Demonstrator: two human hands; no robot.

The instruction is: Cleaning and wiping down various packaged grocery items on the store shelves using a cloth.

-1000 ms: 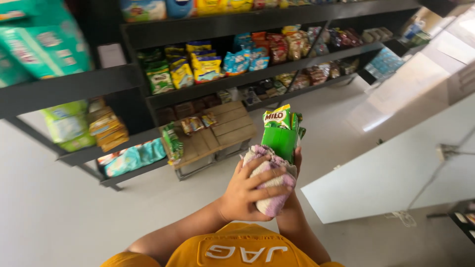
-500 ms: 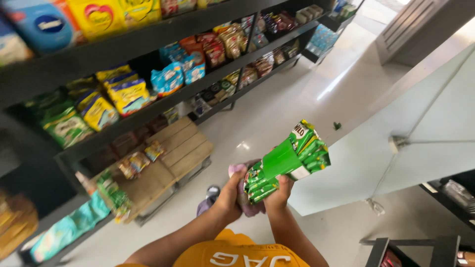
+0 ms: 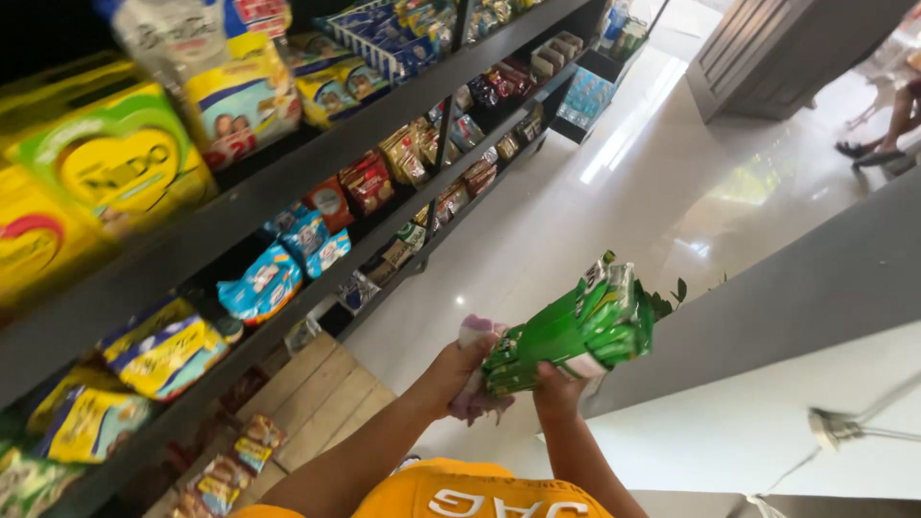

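Wiping step: left hand [image 3: 451,369] presses pink cloth [image 3: 472,331] against green sachet bundle [image 3: 566,334]. Right hand [image 3: 559,388] fingers clamp bundle from below. Next probably needs a regrip.

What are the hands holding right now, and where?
Right hand grips the green sachet bundle from below; left hand holds a pink-and-white cloth at its lower end.

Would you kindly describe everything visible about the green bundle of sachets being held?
The green bundle of sachets is a stack of glossy, foil-like packets bound by a plain green band, with a white patch near its lower edge. It points up and to the right, above the pale floor. The right hand grips it from below, while the left hand presses a pink and white cloth against its lower end.
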